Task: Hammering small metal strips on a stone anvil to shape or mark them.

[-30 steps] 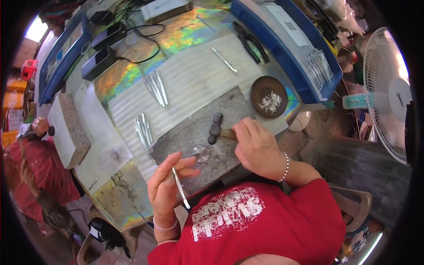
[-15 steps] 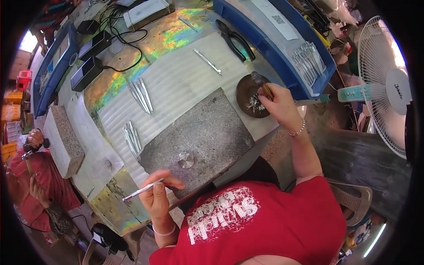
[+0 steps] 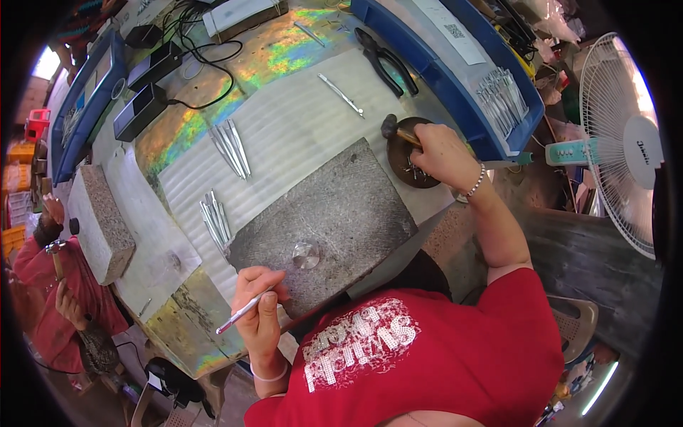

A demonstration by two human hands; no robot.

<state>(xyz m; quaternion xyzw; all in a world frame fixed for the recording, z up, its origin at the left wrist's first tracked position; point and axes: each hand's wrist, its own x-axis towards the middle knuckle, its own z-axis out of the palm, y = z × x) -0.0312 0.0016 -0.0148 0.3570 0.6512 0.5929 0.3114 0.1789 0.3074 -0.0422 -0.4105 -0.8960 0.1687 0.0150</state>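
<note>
Viewed from my head, my left hand (image 3: 257,306), forearm raised, pinches a slim silver rod (image 3: 240,314) between thumb and curled fingers at the near-left edge of a grey stone slab (image 3: 348,203). My right hand (image 3: 447,156), arm stretched forward, is closed around a wooden-handled hammer (image 3: 390,127) over a brown bowl (image 3: 395,167) of small metal pieces (image 3: 412,173).

Beige chair (image 3: 579,326), white fan (image 3: 640,151)

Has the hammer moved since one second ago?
Yes: the hammer, in the right hand, moved rightward and forward, from over the grey slab to the brown bowl.
</note>
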